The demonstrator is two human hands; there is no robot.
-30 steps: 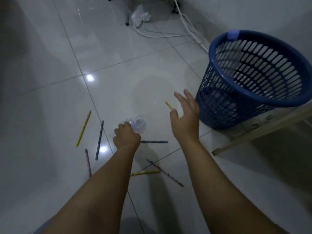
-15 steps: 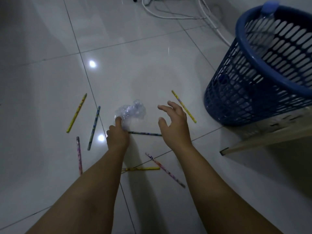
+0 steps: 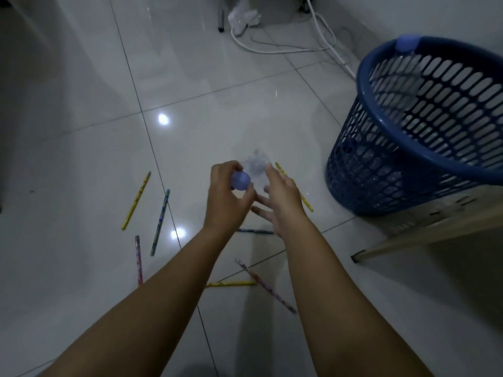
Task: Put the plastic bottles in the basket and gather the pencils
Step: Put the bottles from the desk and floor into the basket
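My left hand (image 3: 226,200) is shut on a crumpled clear plastic bottle (image 3: 255,165) with a purple cap (image 3: 241,180), lifted off the floor. My right hand (image 3: 280,202) is open beside it, fingers spread and touching the bottle's side. The blue slotted basket (image 3: 381,170) stands at the right, with another capped bottle (image 3: 405,66) leaning inside against its rim. Several pencils lie on the tiles: a yellow pencil (image 3: 136,200), a blue pencil (image 3: 160,221) and a pink pencil (image 3: 138,259) at the left, and more under and between my arms.
A light wooden furniture leg (image 3: 424,235) slants across the floor in front of the basket. White cables (image 3: 275,49) and crumpled white paper (image 3: 242,16) lie at the far side near a metal leg. Glossy white tiles cover the floor.
My left hand has lifted the crumpled bottle off the floor and turned its cap towards me. My right hand has come up beside it.
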